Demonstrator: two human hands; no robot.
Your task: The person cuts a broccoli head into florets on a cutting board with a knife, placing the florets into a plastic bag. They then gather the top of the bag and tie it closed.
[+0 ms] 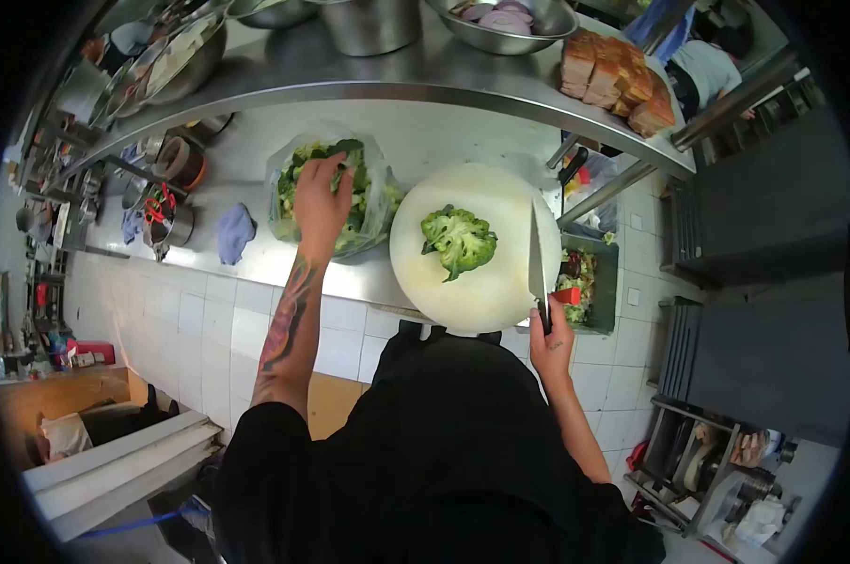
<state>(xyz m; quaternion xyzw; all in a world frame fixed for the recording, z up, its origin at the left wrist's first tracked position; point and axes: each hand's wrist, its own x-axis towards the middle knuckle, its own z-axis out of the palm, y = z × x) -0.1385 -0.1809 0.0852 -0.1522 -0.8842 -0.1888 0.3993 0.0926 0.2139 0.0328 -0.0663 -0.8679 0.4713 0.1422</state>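
My left hand (322,195) is over a clear plastic bag (376,199) of cut broccoli pieces (298,169). Its fingers are loosely bent and apart among the top pieces, and I see nothing plainly gripped. My right hand (552,346) is closed around the dark handle of a kitchen knife (537,258). The blade lies along the right side of a round white cutting board (416,268), pointing away from me. One broccoli piece (461,241) rests on the board, its pale cut side facing up.
A steel shelf (397,91) crosses above the counter, bearing bowls and browned meat blocks (613,75). A blue cloth (235,233) and a pot holding red-handled scissors (162,202) are at left. A green bin (602,282) of scraps stands right of the board.
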